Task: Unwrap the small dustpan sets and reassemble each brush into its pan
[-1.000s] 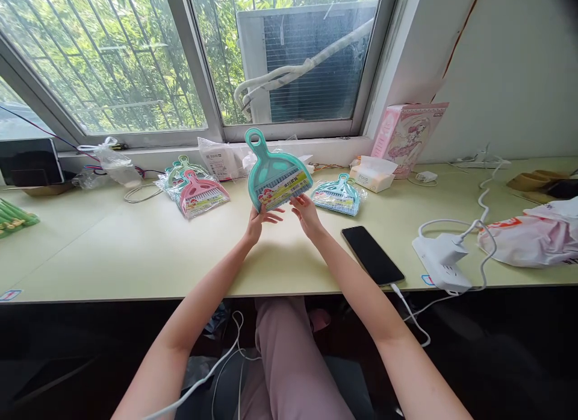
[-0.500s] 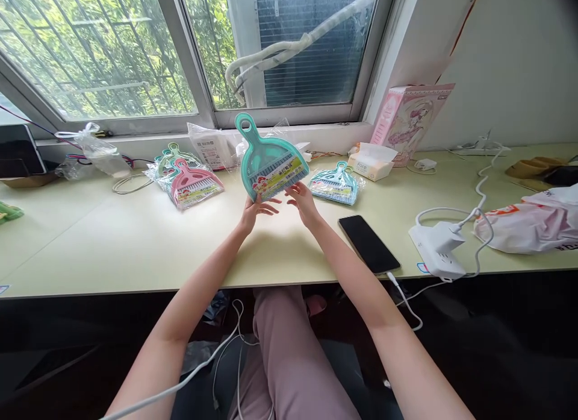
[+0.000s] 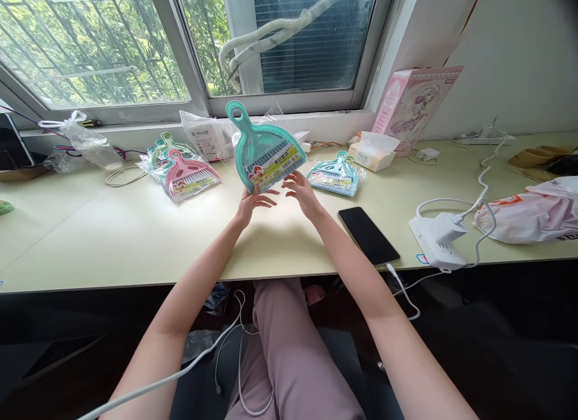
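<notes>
A turquoise dustpan and brush set (image 3: 266,152) in clear wrapping, with a yellow label across its bristles, is raised above the table with its handle up and tilted left. My left hand (image 3: 248,206) is closed on its lower left edge, the other fingers stretched out below. At its lower right corner my right hand (image 3: 303,194) pinches the edge with curled fingers. A pink dustpan set (image 3: 189,176) lies to the left, partly over a pale green dustpan set (image 3: 165,146). Right of my hands lies a blue dustpan set (image 3: 335,176), also wrapped.
On the pale table (image 3: 135,245), a black phone (image 3: 369,234) with a charging cable lies beside my right forearm. Farther right are a white power strip (image 3: 436,242) and a plastic bag (image 3: 533,215). Tissues (image 3: 372,152) and a pink box (image 3: 418,109) stand near the window.
The whole view has shifted slightly, so the table sits a little higher in the picture. Both hands keep the same hold on the turquoise dustpan set.
</notes>
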Tool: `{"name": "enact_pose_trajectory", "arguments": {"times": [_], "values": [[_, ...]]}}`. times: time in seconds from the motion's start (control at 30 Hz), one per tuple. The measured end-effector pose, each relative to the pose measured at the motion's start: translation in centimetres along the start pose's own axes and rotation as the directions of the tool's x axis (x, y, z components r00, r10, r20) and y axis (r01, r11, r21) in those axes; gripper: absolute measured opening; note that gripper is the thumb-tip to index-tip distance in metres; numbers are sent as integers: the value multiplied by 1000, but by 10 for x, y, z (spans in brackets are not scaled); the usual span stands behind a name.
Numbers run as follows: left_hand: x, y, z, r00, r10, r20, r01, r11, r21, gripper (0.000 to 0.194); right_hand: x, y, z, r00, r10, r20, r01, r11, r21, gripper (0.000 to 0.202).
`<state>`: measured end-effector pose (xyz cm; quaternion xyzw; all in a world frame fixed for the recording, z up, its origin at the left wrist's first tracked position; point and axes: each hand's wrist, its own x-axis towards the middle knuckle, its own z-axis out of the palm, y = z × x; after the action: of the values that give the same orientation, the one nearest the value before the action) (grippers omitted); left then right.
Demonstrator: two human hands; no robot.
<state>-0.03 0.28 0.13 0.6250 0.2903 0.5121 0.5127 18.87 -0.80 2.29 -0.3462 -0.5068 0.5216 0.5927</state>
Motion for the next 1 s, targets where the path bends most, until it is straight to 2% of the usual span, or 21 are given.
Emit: {"name": "enact_pose_trajectory", "arguments": {"times": [0.27, 0.43, 0.5, 0.7, 0.77, 0.9, 1.0], "values": [[-1, 0, 2, 998, -26, 58, 24, 999, 29, 66, 0, 6, -1, 997, 41, -72, -42, 999, -10, 42], [0, 2, -2, 1000, -20, 18, 20, 1000, -5, 63, 0, 1, -3, 999, -18, 38, 18, 1000, 15, 39], [0, 2, -3, 1000, -21, 11, 21, 1000, -12, 64, 1, 1, -4, 999, -15, 42, 14, 1000, 16, 38], [-2, -2, 3, 994, -68, 83, 64, 997, 52, 69, 7, 16, -8, 991, 71, -114, -66, 997, 47, 47], [-3, -3, 5, 992, -83, 100, 77, 995, 57, 68, 9, 20, -10, 988, 81, -134, -72, 995, 76, 48], [-2, -2, 3, 996, -60, 58, 59, 998, 33, 67, 9, 17, -9, 999, 27, -31, -23, 994, 109, 48], [0, 1, -2, 998, -61, 30, 59, 995, 77, 68, 6, 12, -6, 999, 44, 0, -44, 993, 107, 48]]}}
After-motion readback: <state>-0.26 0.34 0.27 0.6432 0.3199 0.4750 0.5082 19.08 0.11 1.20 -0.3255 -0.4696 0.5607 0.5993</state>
